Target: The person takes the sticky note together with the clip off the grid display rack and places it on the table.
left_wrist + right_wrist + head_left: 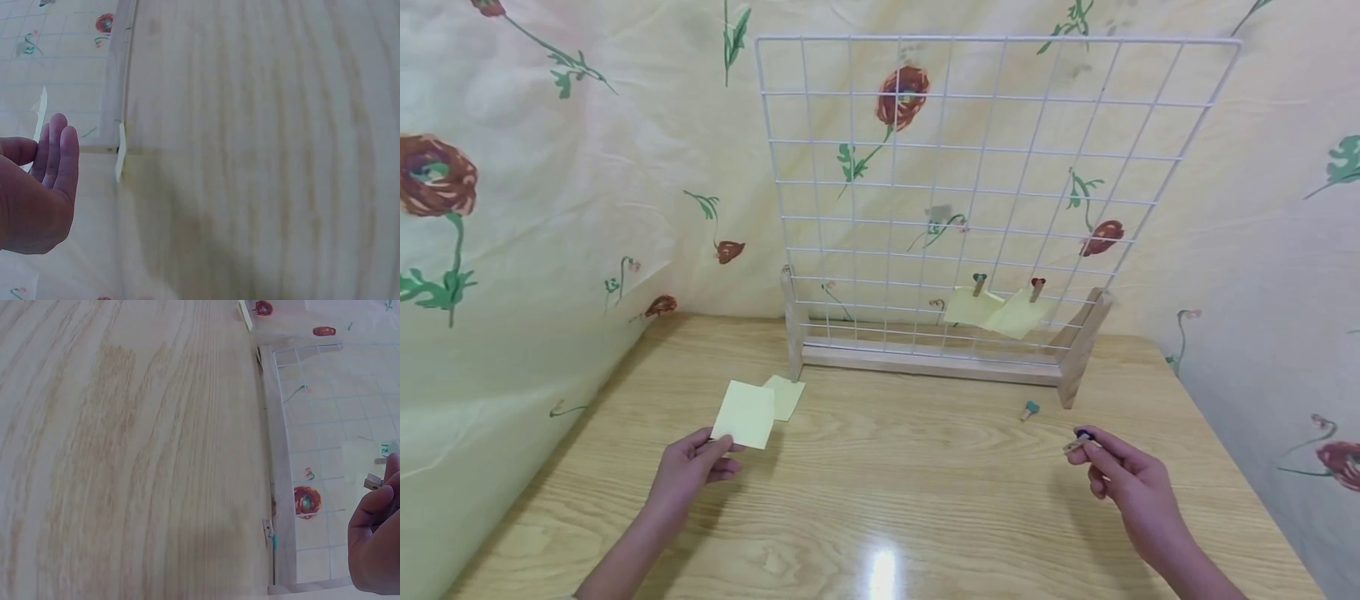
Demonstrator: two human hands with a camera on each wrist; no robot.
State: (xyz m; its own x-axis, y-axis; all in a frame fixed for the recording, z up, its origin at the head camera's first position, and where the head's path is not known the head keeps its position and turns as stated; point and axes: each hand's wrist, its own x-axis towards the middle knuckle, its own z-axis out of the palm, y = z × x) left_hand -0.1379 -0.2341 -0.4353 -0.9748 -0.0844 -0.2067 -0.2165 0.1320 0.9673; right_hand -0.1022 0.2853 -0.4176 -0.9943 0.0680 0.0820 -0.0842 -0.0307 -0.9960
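We hold one yellow note [745,414] in the left hand [688,467], pinched at its lower corner between thumb and fingers, with the sheet standing up off the wooden table [880,508]. A second yellow sheet [786,396] lies flat on the table just behind it, near the left foot of the wire grid [985,192].

The right hand [1123,475] pinches a small wooden clip with a dark blue head [1078,440] between thumb and forefinger, low over the table to the right of the grid's wooden base [925,360]. A teal-headed clip [1029,409] lies loose on the table between that hand and the base.

Two notes [992,311] already hang side by side on a lower wire toward the right, each under its own clip.

We judge the step in hand to be bringing note and clip together at the grid. To do it well:

- Keep the grip on the note at one corner, so the top edge stays free for the clip.
- Press the clip's tail end to open it before it meets the wire.
- Choose a wire left of the hanging pair, apart from them.

Both forearms reach forward from the near edge, well apart, hands low. In the left wrist view the fingers [59,156] lie straight and close together.
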